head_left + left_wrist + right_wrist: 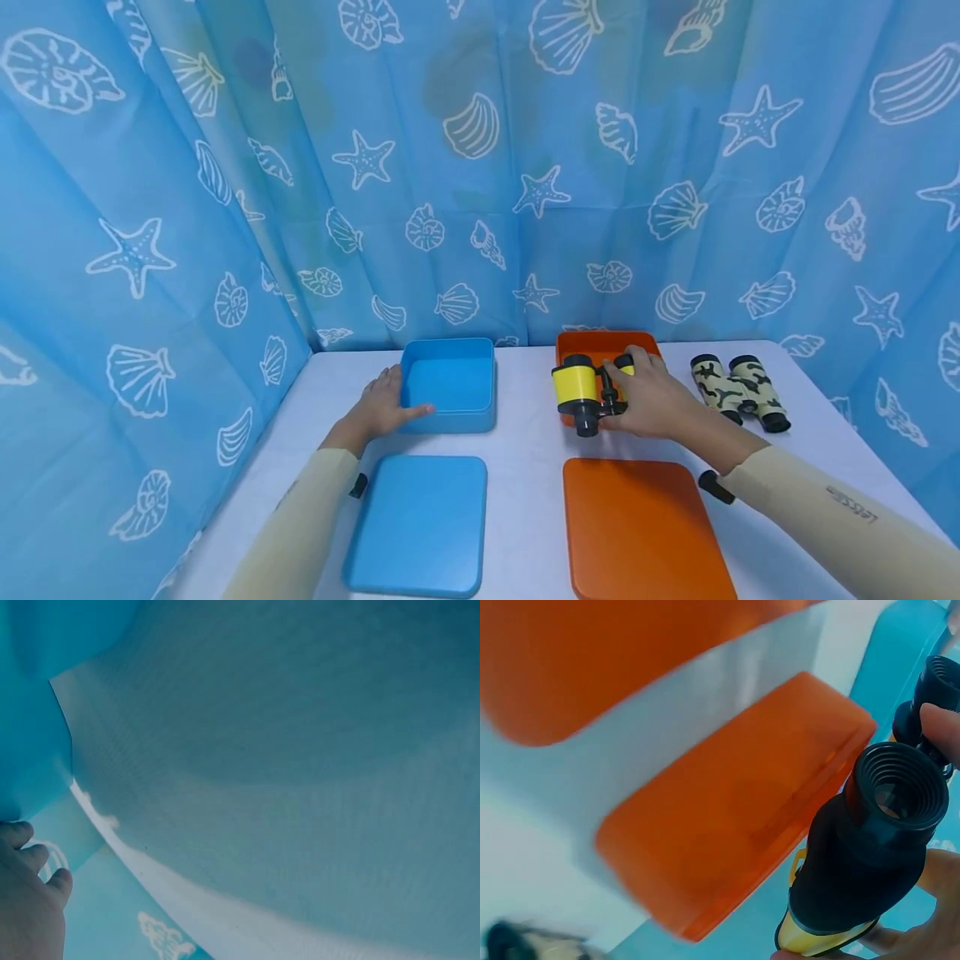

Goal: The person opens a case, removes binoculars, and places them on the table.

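My right hand (654, 402) grips black-and-yellow binoculars (576, 387) by one barrel, over the front part of an open orange box (606, 340). In the right wrist view, the binoculars' (870, 877) ribbed eyecup faces the camera, and the orange box (735, 802) lies beyond. Part of the box's inside is hidden by hand and binoculars. My left hand (381, 407) rests against the left side of an open blue box (450, 423), its thumb stretched along the front wall. Only the fingers of the left hand (34, 885) show at the edge of the left wrist view.
Camouflage binoculars (738, 392) lie on the white table (525, 500) to the right of the orange box. A blue lid (420, 525) lies in front of the blue box, an orange lid (645, 525) before the orange one. A shell-patterned blue curtain (480, 208) hangs behind.
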{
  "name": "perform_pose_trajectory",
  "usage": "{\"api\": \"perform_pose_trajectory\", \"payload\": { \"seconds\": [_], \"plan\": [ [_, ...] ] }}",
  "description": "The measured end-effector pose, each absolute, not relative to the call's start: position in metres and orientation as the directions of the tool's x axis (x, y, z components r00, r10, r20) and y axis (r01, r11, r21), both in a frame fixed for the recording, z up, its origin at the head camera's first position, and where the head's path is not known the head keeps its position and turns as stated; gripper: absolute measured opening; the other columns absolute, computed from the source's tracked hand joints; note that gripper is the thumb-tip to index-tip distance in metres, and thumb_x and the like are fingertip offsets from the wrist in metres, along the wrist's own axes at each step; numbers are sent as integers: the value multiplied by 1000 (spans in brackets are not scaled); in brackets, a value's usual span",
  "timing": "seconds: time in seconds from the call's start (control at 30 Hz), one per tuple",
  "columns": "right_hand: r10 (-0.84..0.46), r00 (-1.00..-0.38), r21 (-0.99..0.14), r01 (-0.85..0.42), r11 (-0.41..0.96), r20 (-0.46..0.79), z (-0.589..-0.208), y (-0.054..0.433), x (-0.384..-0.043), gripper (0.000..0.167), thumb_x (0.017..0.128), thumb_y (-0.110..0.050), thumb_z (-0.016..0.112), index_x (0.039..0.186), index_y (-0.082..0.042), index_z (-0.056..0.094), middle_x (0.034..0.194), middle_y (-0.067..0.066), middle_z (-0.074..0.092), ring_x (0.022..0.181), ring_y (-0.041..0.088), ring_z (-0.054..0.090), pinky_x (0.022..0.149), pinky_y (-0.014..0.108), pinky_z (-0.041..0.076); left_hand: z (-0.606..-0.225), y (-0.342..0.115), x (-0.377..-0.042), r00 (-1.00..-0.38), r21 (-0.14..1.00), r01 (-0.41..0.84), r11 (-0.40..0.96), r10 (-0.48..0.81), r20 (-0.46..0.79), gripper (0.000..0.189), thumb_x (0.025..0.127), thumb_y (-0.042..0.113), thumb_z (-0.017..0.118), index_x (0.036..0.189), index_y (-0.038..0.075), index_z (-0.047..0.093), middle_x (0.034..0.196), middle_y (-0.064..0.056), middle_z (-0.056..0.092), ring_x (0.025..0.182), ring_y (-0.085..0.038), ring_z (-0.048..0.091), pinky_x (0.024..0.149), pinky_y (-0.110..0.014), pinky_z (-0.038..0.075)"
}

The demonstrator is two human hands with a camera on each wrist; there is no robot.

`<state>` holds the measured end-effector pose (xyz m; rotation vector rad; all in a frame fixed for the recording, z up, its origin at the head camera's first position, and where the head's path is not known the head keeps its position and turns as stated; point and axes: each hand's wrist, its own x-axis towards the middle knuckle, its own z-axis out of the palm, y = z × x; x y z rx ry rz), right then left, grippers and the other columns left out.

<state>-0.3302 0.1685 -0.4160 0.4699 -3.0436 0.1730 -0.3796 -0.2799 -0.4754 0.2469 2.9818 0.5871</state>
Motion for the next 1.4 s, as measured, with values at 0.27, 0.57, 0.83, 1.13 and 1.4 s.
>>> {"api": "perform_pose_trajectory", "payload": {
  "seconds": [0.27, 0.57, 0.83, 1.13, 1.4],
  "plan": [
    [-280, -956, -121, -289, 950, 84, -426, 209, -301, 99, 65, -65, 76, 142, -9, 51, 142, 30, 28, 122, 51, 33, 87, 71, 41, -474, -279, -377, -980, 388, 156, 908, 191, -52, 124, 76, 82, 51, 154, -3, 4, 159, -22, 11, 146, -40, 4, 113, -61, 9],
    [-277, -958, -137, -284, 949, 68, -433, 257, -271, 103, 63, -69, 75, 143, -11, 50, 147, 30, 22, 128, 54, 26, 87, 75, 36, -475, -278, -375, -981, 389, 158, 908, 188, -41, 125, 75, 83, 51, 154, -3, 5, 159, -23, 11, 145, -44, 6, 109, -67, 14],
    [-289, -955, -136, -296, 945, 69, -442, 293, -249, 104, 62, -73, 73, 144, -12, 50, 145, 27, 25, 126, 52, 28, 85, 74, 38, -476, -277, -376, -981, 393, 153, 907, 186, -48, 128, 73, 85, 50, 154, -2, 3, 160, -22, 10, 145, -44, 5, 108, -68, 15],
    [-281, -959, -168, -282, 945, 30, -450, 333, -221, 100, 62, -66, 78, 143, -13, 51, 144, 26, 25, 121, 51, 32, 82, 75, 39, -474, -277, -372, -984, 413, 138, 900, 171, -45, 121, 79, 76, 57, 154, -2, 4, 159, -23, 10, 144, -45, 6, 106, -70, 16],
    [-226, -974, -117, -226, 967, 19, -468, 370, -200, 97, 57, -60, 82, 135, -8, 57, 136, 26, 30, 112, 49, 38, 77, 75, 42, -475, -276, -373, -984, 406, 147, 902, 174, -31, 120, 79, 75, 57, 154, -3, 5, 159, -25, 11, 144, -46, 7, 106, -69, 16]
  ]
}}
